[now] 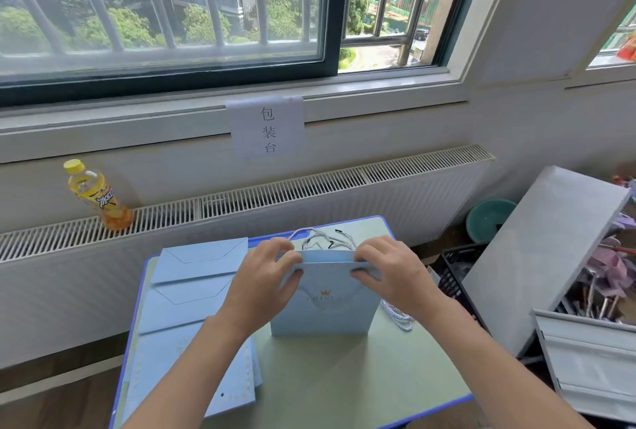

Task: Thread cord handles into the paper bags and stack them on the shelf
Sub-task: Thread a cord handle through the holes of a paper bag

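Both hands, left hand (265, 277) and right hand (389, 270), pinch the upright paper bag (323, 304) by its top rim, mouth upward, mid-desk (344, 377).

You faced a wide window (165, 5) with a dark frame and pale vertical bars outside it; daylight came through, and trees and apartment blocks showed beyond. A paper sign (267, 127) with three printed characters hung from the white sill. Below it a long white radiator (241, 222) ran along the wall, and a yellow drink bottle (98, 194) stood on its grille at your left. The small table (344, 377) before you had a green top and blue edge. At your right a grey cabinet (550, 256) leaned open, a teal basin (488, 218) behind it.
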A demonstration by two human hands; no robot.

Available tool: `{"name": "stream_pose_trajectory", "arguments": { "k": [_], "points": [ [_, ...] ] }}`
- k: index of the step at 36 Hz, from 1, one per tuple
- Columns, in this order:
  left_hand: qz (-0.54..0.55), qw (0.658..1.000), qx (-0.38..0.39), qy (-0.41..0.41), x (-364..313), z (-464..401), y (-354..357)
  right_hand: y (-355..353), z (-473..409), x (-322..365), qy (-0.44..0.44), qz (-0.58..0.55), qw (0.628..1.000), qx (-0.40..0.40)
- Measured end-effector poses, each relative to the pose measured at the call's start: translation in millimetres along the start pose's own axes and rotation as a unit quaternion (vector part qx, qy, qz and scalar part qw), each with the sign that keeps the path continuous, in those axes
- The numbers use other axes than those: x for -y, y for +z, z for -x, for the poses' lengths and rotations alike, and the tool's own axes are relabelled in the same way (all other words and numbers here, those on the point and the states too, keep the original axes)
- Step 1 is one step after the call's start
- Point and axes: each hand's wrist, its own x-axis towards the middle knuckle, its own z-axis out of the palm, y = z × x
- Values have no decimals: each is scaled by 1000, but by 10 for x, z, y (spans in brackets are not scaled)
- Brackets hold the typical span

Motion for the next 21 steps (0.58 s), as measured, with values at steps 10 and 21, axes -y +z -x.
{"name": "stream_pose_trajectory", "arguments": {
  "k": [10, 21],
  "points": [
    [-42, 999, 19, -15, -78, -6, -56, 106, -14, 30, 19, -32, 999, -22],
    [87, 993, 43, -64, -45, 57, -153, 64, -47, 22, 26, -95, 995, 25]
  ]
}}
